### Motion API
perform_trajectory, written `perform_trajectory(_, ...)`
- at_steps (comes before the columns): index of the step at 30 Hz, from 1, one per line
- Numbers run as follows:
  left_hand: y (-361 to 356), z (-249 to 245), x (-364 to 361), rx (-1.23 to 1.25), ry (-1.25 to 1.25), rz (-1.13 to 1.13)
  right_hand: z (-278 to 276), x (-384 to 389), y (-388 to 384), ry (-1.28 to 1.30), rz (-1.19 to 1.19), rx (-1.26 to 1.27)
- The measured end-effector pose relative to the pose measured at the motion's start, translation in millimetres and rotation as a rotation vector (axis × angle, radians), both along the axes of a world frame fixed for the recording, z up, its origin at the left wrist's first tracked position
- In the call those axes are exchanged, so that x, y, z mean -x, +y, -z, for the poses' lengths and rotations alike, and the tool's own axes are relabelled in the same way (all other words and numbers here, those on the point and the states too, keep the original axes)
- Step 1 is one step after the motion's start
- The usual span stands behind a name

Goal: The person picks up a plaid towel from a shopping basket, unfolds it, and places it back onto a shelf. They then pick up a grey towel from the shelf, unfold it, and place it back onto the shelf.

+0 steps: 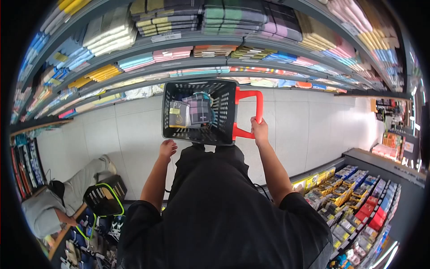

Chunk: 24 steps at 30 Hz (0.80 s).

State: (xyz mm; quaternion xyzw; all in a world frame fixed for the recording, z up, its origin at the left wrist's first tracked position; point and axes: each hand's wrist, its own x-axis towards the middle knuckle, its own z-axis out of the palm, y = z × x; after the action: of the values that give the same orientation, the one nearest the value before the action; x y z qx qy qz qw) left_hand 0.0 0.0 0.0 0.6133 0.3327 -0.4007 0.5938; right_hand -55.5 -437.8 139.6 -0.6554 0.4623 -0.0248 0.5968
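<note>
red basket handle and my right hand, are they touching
Touching. The head view shows the right hand gripping the red handle at its corner nearest the body, fingers curled onto it.

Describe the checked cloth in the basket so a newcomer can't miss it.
Find the black basket with the red handle, against the pale floor. Inside lies a folded cloth. Purple and grey checks distinguish it from the dark packet beside it, which carries a yellow label.

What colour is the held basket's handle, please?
The handle is red, best seen in the head view.
</note>
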Motion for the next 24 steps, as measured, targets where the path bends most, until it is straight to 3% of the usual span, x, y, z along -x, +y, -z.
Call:
perform_trajectory(2, -9, 16, -7, -0.001, -0.001, 0.037, -5, -4, -8, -0.006, 0.007, 0.048)
perform_trajectory(3, 35, -5, -8, -0.081, -0.011, 0.050, 1, -2, 24, -0.017, 0.019, -0.002)
perform_trajectory(8, 18, 13, -1, -0.088, 0.007, 0.078, 4, 11, -9, 0.018, 0.060, 0.090)
perform_trajectory(24, -23, -17, 40, -0.112, -0.040, 0.164, 19, 66, -113, 0.159, 0.081, 0.402)
